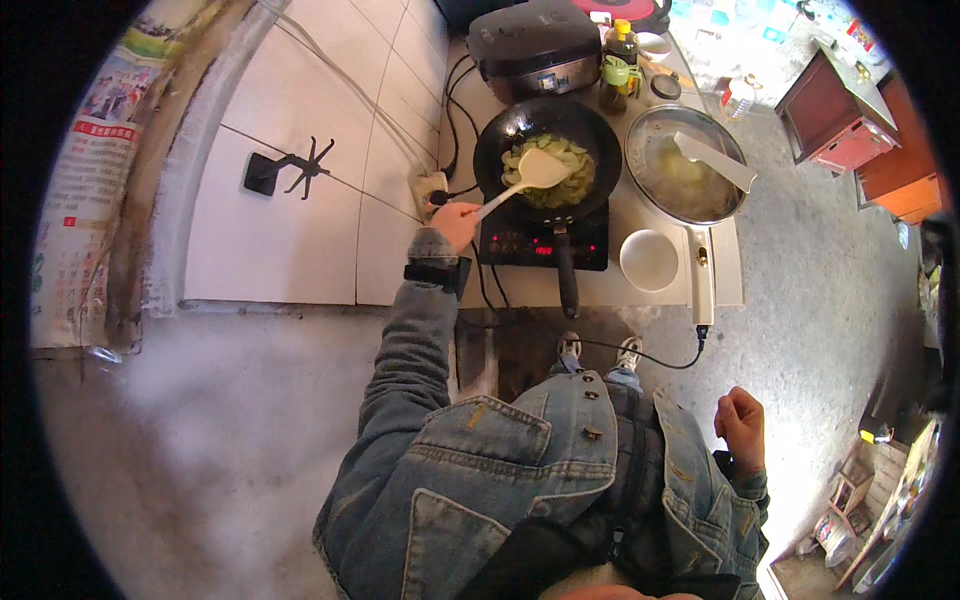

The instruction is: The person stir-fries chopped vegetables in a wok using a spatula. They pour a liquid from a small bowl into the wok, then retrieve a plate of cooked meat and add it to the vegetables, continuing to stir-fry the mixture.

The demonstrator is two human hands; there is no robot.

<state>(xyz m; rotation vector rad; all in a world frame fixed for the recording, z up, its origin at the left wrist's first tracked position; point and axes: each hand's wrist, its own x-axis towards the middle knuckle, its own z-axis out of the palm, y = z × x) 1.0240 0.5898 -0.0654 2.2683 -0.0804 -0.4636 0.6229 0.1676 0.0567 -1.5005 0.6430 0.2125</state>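
My left hand (456,225) grips the handle of a pale spatula (541,169), whose blade rests over sliced green vegetables (564,196) in a black wok (495,142). Beneath the wok is a black induction cooker (517,244) with a lit red display. The wok's black handle (568,281) points toward me. My right hand (741,424) hangs beside my body, fingers curled, apart from the counter; nothing shows in it. Right of the wok, an electric pan (703,277) has a glass lid (652,180) on it, with a pale utensil (716,161) lying across the top.
A white bowl (649,260) sits between cooker and pan handle. Behind the wok stand a dark rice cooker (536,45), a yellow-capped bottle (621,43) and a green-topped container (615,79). A black power cord (660,364) hangs off the counter. A black hook (306,166) is on the tiled wall.
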